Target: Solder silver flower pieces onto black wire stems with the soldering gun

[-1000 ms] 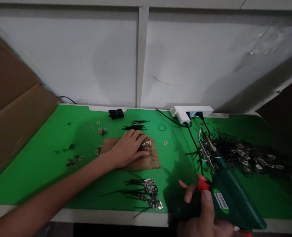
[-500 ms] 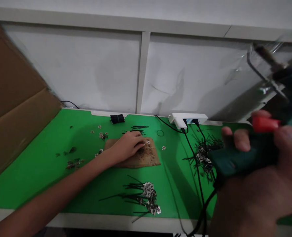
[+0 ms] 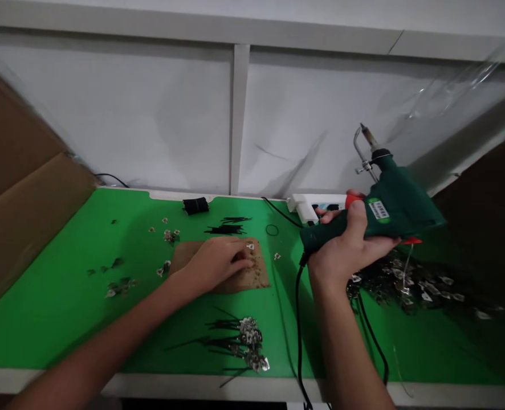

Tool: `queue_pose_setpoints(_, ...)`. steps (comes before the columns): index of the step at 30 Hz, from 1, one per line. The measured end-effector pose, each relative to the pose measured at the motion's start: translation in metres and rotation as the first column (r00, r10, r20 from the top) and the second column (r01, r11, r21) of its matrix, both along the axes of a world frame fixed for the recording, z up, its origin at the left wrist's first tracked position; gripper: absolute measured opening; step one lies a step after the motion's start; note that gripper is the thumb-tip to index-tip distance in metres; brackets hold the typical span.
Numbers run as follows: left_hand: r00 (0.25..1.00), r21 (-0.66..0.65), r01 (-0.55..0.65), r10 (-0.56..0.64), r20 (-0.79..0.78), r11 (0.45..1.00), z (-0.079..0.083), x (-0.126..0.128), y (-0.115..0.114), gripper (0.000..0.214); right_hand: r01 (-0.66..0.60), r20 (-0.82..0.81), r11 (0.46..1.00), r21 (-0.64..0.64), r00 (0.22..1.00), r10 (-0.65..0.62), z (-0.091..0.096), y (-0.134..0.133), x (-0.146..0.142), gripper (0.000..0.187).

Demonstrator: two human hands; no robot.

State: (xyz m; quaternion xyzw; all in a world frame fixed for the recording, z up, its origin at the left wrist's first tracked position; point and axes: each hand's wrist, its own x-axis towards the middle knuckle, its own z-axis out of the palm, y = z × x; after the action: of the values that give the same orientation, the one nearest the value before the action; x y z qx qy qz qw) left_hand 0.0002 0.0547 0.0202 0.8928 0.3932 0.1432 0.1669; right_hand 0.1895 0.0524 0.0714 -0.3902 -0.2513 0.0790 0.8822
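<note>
Gripping: right hand (image 3: 342,245) closed round the green soldering gun (image 3: 402,202), at two o'clock from the brown pad (image 3: 259,276), tip toward eleven.
Left hand (image 3: 218,262): on the pad, fingers half curled, grasp unclear; metal tab (image 3: 250,246) just beside, two o'clock.
Worktop (image 3: 30,330): black-leaded tabs (image 3: 249,336), five o'clock.

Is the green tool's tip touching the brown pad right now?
No, the right hand holds the green tool up with its tip clear of the brown pad, where the left hand rests.
</note>
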Motion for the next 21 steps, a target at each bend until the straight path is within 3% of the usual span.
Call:
queue_pose_setpoints(6, 1.0, 0.138, -0.01, 0.009, 0.007, 0.99, -0.004, 0.011, -0.002, 0.031, 0.011, -0.025, 0.996, -0.085, 1.0, -0.013, -0.005, 0.003, 0.004, 0.041)
queue_pose_setpoints(13, 0.992, 0.123, 0.076, -0.088, 0.095, 0.989, -0.011, -0.009, 0.005, 0.019, 0.024, -0.011, 0.995, -0.099, 1.0, -0.026, -0.011, 0.008, 0.006, 0.047)
queue_pose_setpoints(17, 0.987, 0.144, 0.063, -0.084, 0.139, 0.988, -0.017, -0.006, 0.008, 0.021, 0.04, -0.008, 0.999, -0.031, 0.999, -0.04, -0.017, 0.012, 0.01, 0.048)
queue_pose_setpoints(21, 0.994, 0.182, 0.07, -0.084, 0.07, 0.981, -0.015, 0.004, 0.01, 0.015, 0.047, -0.011, 0.998, -0.041, 0.999, -0.048, -0.02, 0.014, 0.014, 0.048)
